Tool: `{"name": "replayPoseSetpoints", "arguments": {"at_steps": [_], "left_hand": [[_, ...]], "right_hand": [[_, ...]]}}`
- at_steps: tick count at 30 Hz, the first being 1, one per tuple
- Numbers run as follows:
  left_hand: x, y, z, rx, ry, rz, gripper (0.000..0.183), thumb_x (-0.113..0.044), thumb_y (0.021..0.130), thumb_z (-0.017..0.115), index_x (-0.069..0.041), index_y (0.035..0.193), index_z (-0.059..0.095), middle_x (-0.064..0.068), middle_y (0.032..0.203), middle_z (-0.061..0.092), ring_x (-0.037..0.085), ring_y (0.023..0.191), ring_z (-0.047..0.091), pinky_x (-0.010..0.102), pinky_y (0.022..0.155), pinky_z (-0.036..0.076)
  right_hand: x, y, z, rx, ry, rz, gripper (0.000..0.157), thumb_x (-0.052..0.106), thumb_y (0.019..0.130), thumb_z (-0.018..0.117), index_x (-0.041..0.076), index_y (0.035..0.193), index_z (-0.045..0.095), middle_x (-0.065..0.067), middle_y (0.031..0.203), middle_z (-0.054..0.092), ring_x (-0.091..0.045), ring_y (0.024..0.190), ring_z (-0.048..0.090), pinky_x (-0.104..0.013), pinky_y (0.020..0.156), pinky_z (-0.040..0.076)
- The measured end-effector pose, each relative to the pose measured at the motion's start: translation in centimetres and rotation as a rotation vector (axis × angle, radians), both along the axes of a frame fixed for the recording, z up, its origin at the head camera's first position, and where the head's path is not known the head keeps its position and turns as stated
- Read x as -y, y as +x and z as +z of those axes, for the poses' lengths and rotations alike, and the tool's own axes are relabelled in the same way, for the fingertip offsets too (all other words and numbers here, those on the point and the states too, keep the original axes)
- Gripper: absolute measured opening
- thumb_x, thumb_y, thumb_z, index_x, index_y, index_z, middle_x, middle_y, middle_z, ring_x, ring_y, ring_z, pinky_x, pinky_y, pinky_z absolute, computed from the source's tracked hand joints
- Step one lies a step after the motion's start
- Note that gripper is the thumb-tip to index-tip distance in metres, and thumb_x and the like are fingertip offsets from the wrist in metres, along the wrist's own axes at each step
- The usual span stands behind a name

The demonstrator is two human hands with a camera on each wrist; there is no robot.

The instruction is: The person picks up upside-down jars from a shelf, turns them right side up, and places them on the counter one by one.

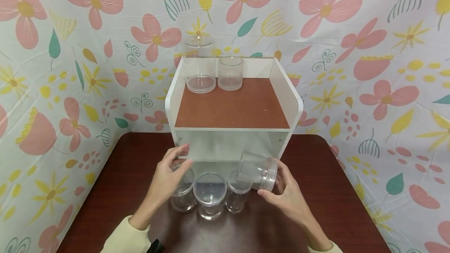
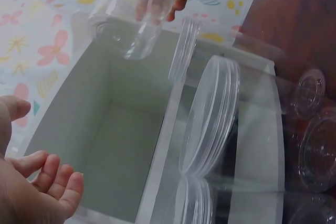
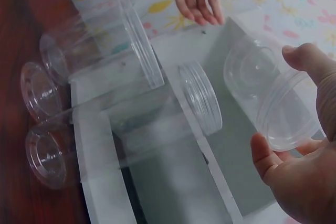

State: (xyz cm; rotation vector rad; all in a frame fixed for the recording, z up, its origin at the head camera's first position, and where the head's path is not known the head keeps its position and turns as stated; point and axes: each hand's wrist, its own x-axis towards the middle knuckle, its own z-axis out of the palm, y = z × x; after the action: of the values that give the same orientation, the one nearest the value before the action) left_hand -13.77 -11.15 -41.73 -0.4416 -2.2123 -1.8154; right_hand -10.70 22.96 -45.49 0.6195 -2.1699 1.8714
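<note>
My right hand (image 1: 290, 196) grips a clear plastic jar (image 1: 258, 171) around its lidded end. The jar lies tipped on its side in the air, its base pointing left toward the white shelf unit (image 1: 232, 129); the right wrist view shows thumb and fingers around the lid (image 3: 283, 124). My left hand (image 1: 168, 177) holds nothing, its fingers loosely bent over the left of three lidded jars. Those standing jars, the left (image 1: 183, 204), the middle (image 1: 210, 190) and the right (image 1: 236, 200), form a row on the table in front of the shelf.
On the shelf's brown top board (image 1: 232, 108) stand a tall clear jar (image 1: 200, 83) and a shorter one (image 1: 230, 75), toward the back left. White side walls (image 1: 290, 89) flank that board. A dark red table (image 1: 323, 175) carries the unit, with a flowered cloth (image 1: 351, 69) behind.
</note>
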Motion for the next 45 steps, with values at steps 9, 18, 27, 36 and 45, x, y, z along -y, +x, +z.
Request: {"name": "replayPoseSetpoints", "arguments": {"at_steps": [9, 18, 27, 36, 45], "left_hand": [[1.3, -0.1, 0.0, 0.005, -0.035, 0.203, 0.037, -0.004, 0.098, 0.069, 0.001, 0.134, 0.064, 0.014, 0.124, 0.063, 0.024, 0.109, 0.062, 0.015, 0.088, 0.051], [2.0, -1.5, 0.6, 0.025, -0.17, 0.329, 0.039, -0.007, 0.097, 0.07, 0.003, 0.134, 0.063, 0.015, 0.122, 0.062, 0.026, 0.106, 0.065, 0.008, 0.082, 0.047], [2.7, -3.8, 1.0, 0.096, -0.284, 0.263, 0.046, -0.023, 0.102, 0.068, -0.001, 0.141, 0.062, 0.018, 0.13, 0.067, 0.03, 0.115, 0.068, 0.044, 0.094, 0.056], [3.0, -5.0, 1.2, 0.098, -0.374, 0.246, 0.045, -0.032, 0.103, 0.065, -0.005, 0.138, 0.066, 0.015, 0.118, 0.074, 0.027, 0.103, 0.07, 0.045, 0.084, 0.054], [3.3, -5.6, 1.5, 0.02, -0.451, 0.224, 0.04, -0.03, 0.102, 0.067, -0.005, 0.134, 0.069, 0.013, 0.117, 0.075, 0.025, 0.094, 0.07, 0.042, 0.075, 0.05]], "right_hand": [[-1.3, 0.0, 0.0, -0.002, 0.031, -0.061, 0.089, -0.016, 0.079, 0.079, -0.004, 0.154, 0.033, -0.008, 0.141, 0.054, -0.008, 0.129, 0.053, -0.017, 0.106, 0.041], [-2.7, 0.3, 0.3, -0.06, 0.057, -0.089, 0.09, -0.019, 0.077, 0.078, -0.001, 0.155, 0.036, -0.015, 0.126, 0.056, -0.015, 0.107, 0.059, -0.018, 0.09, 0.049], [-4.2, 0.7, 0.8, -0.04, 0.14, -0.17, 0.093, -0.013, 0.08, 0.08, 0.012, 0.159, 0.037, -0.011, 0.128, 0.052, -0.013, 0.108, 0.055, -0.015, 0.09, 0.046], [-5.4, 0.9, 1.3, -0.017, 0.176, -0.19, 0.098, -0.015, 0.08, 0.079, 0.014, 0.161, 0.032, -0.008, 0.13, 0.047, -0.008, 0.111, 0.058, -0.014, 0.089, 0.049], [-6.7, 1.0, 2.1, 0.019, 0.236, -0.23, 0.098, -0.01, 0.083, 0.08, 0.014, 0.163, 0.028, -0.008, 0.131, 0.043, -0.002, 0.112, 0.059, -0.013, 0.087, 0.05]]}}
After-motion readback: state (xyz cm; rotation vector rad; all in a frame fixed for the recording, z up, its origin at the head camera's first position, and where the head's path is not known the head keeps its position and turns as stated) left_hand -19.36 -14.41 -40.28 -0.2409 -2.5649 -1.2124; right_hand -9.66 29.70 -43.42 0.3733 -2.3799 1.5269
